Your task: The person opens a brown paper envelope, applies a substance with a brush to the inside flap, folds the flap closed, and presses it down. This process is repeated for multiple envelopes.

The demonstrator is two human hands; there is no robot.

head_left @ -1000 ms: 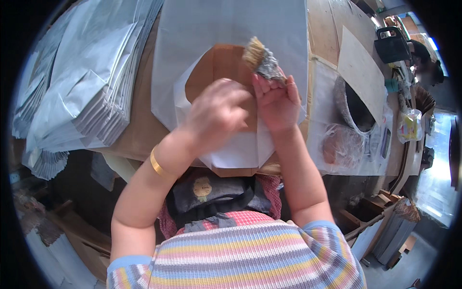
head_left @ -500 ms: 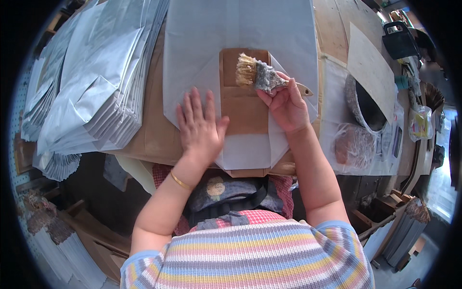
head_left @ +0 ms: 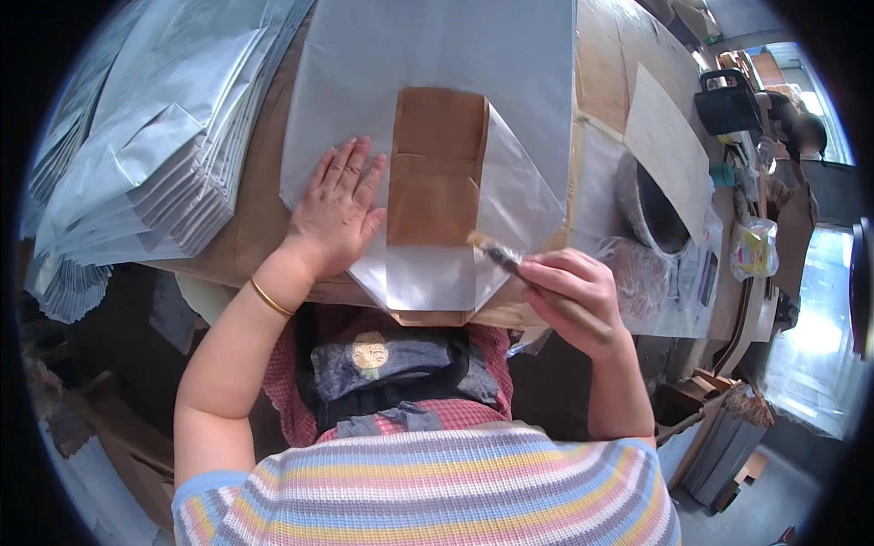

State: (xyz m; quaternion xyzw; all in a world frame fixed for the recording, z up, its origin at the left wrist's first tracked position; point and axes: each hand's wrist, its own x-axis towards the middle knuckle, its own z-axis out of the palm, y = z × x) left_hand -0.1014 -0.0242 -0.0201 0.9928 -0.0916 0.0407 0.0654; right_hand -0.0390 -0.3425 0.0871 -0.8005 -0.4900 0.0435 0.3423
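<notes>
A large white paper sack lies flat before me, its near end folded open around a brown inner panel. My left hand rests flat on the sack, left of that panel, fingers stretched out. In my right hand is a paint brush, gripped by its handle. The bristles point left and touch or hover just over the lower right corner of the brown panel; contact cannot be made out exactly. A wet sheen shows on parts of the sack's folds.
Stacked white sacks fill the table's left side. To the right stands a round bucket, partly covered by a board, beside crumpled clear plastic. Farther right are a black container and bundled sacks below.
My right hand has turned the brush over and brought it down and nearer, to the brown panel's lower right edge. My left hand, still flat, appears slightly farther left as the view shifted.
</notes>
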